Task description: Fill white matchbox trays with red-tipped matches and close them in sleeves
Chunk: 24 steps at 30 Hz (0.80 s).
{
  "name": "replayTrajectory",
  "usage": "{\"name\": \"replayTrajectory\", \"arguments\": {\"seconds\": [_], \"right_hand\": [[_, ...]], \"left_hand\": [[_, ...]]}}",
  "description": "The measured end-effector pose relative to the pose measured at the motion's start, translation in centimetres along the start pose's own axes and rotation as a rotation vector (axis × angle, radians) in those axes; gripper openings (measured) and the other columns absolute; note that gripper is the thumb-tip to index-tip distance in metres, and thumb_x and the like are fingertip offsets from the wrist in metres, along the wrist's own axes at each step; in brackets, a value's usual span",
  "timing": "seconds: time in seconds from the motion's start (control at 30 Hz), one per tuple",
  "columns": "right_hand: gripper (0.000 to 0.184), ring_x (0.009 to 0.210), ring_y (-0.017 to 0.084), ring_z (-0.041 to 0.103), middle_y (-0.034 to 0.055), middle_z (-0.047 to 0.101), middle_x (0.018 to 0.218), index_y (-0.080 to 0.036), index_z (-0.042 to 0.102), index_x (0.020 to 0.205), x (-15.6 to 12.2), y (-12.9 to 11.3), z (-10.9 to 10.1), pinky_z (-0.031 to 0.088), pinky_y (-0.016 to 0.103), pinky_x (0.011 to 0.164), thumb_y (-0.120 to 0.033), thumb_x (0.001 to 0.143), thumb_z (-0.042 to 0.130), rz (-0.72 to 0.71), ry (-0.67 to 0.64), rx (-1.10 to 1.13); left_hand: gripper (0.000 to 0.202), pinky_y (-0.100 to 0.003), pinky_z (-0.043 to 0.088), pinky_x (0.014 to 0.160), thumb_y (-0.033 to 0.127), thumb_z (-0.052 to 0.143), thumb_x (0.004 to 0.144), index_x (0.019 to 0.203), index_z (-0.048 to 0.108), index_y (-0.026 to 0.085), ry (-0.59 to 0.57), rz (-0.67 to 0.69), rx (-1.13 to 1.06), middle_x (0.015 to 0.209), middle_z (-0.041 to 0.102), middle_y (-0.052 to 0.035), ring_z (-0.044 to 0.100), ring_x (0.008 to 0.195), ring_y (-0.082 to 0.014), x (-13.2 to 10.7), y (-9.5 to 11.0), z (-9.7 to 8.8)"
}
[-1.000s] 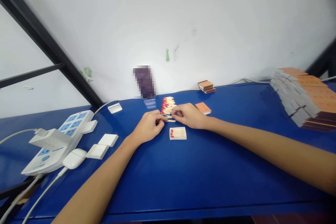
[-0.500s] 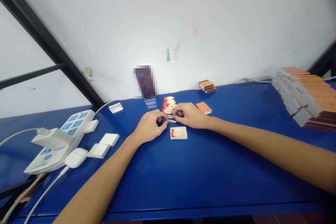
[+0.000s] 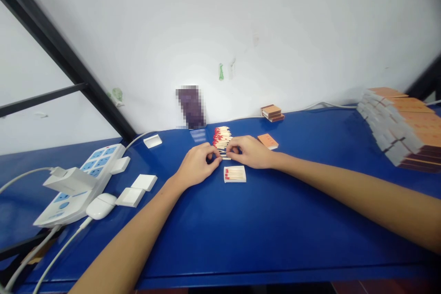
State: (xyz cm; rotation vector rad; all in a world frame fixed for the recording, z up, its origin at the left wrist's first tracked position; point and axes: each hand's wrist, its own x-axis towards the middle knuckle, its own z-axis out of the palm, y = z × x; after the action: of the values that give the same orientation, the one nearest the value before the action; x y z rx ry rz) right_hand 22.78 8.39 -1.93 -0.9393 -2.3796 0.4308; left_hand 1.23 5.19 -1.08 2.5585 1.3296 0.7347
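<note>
Both my hands meet near the middle of the blue table [image 3: 262, 220]. My left hand [image 3: 198, 165] is curled, its fingertips pinching a few matchsticks at the near end of a pile of red-tipped matches [image 3: 221, 137]. My right hand [image 3: 248, 151] is also curled, fingertips pinched on the same few matchsticks from the other side. Just in front of the hands lies an open white matchbox tray [image 3: 234, 174] holding matches. An orange matchbox sleeve [image 3: 268, 141] lies right of my right hand.
A white and blue power strip [image 3: 77, 183] with a plugged adapter, a white earbud case [image 3: 100, 206] and several empty white trays [image 3: 137, 189] sit at the left. A big stack of orange matchboxes [image 3: 401, 126] stands at the right; a small stack [image 3: 272, 112] rests by the wall.
My hands stay pinched together at the near end of the match pile, with only small finger movements. The view has shifted slightly.
</note>
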Motion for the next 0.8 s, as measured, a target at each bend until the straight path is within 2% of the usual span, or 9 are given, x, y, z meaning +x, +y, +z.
{"name": "replayTrajectory", "arguments": {"seconds": [0.57,0.7,0.8], "right_hand": [[0.011,0.061,0.01,0.048,-0.0028,0.058,0.067,-0.018,0.067,0.082,-0.12,-0.29,-0.35,0.03,0.023,0.059,-0.02,0.086,0.056,0.019,-0.025,0.054],[0.017,0.061,0.01,0.048,-0.0022,0.06,0.07,-0.019,0.069,0.094,-0.18,-0.29,-0.27,0.031,0.023,0.06,-0.018,0.087,0.054,0.004,0.018,0.06],[0.026,0.069,0.013,0.054,0.0003,0.066,0.08,-0.021,0.07,0.104,-0.22,-0.18,-0.14,0.034,0.024,0.065,-0.015,0.086,0.052,-0.032,0.016,0.021]], "left_hand": [[0.01,-0.025,0.035,0.058,0.028,0.059,0.085,0.083,0.064,0.019,-0.001,-0.006,0.029,0.069,0.053,0.0019,0.048,0.061,-0.012,-0.09,0.37,-0.15],[0.011,-0.026,0.035,0.058,0.027,0.057,0.085,0.085,0.064,0.019,0.036,-0.039,0.049,0.067,0.053,0.0021,0.048,0.06,-0.0126,-0.08,0.51,-0.17],[0.016,-0.026,0.036,0.059,0.021,0.054,0.082,0.093,0.066,0.02,0.08,-0.085,0.073,0.065,0.053,0.0026,0.049,0.06,-0.0136,-0.01,0.36,-0.14]]}}
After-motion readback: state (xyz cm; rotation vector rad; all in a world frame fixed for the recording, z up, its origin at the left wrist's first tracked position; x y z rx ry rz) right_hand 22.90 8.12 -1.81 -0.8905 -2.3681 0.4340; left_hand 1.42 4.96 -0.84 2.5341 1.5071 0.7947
